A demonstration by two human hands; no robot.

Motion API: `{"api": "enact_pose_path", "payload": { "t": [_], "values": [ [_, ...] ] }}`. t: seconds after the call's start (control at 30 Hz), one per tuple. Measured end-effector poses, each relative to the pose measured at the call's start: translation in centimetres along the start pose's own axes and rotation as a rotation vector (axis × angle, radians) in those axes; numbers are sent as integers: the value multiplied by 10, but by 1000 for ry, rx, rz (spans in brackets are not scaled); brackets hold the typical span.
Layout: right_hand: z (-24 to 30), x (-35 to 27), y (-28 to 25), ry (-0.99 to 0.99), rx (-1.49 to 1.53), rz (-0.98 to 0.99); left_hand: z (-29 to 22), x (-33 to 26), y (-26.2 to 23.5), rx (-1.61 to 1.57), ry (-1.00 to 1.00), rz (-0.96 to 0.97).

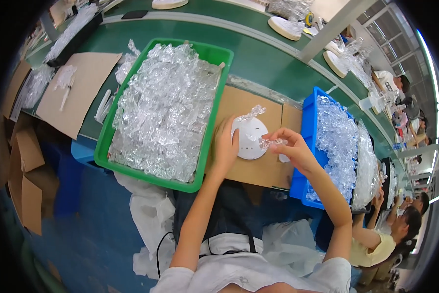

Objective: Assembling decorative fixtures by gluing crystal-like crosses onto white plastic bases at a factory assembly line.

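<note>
A round white disc (251, 139) with several small holes lies over a brown cardboard sheet in front of me. My left hand (226, 146) grips its left edge, thumb on the near side. A clear plastic piece (252, 113) sits at the disc's far rim. With thumb and fingertips, my right hand (294, 149) pinches another small clear plastic piece (272, 142) at the disc's right edge. A small white part (283, 158) shows just below that hand; most of it is covered.
To the left stands a green tray (99, 155) heaped with clear plastic pieces. A blue bin (307, 117) of similar pieces is at the right. Cardboard boxes (31, 195) are at the far left. Co-workers (376, 244) sit along the right side of the green bench (258, 58).
</note>
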State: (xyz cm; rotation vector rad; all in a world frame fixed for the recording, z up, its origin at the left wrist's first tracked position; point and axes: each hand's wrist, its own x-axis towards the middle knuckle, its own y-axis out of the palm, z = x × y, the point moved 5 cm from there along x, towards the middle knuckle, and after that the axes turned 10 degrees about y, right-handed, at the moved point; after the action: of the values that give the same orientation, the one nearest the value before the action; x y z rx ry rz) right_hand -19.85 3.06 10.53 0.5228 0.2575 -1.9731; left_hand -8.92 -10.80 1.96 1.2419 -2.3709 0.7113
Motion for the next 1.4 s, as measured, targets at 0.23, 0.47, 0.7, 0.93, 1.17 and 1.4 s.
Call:
{"api": "enact_pose_path", "payload": {
  "t": [0.23,0.47,0.7,0.93,1.17,1.4],
  "values": [
    [-21,39,13,-74,-456,-121,-33,-55,-25,411,137,218],
    [-13,50,41,-213,-835,-239,-31,-77,-15,476,187,299],
    [-25,46,51,-255,-797,-318,-36,-88,-10,507,203,346],
    [-29,34,21,135,-175,-325,-38,-93,-16,505,181,383],
    [-29,41,29,124,-235,-359,-35,-93,-16,540,185,397],
    [-29,45,34,-2,-624,-459,-35,-94,-13,563,196,407]
  ]
}}
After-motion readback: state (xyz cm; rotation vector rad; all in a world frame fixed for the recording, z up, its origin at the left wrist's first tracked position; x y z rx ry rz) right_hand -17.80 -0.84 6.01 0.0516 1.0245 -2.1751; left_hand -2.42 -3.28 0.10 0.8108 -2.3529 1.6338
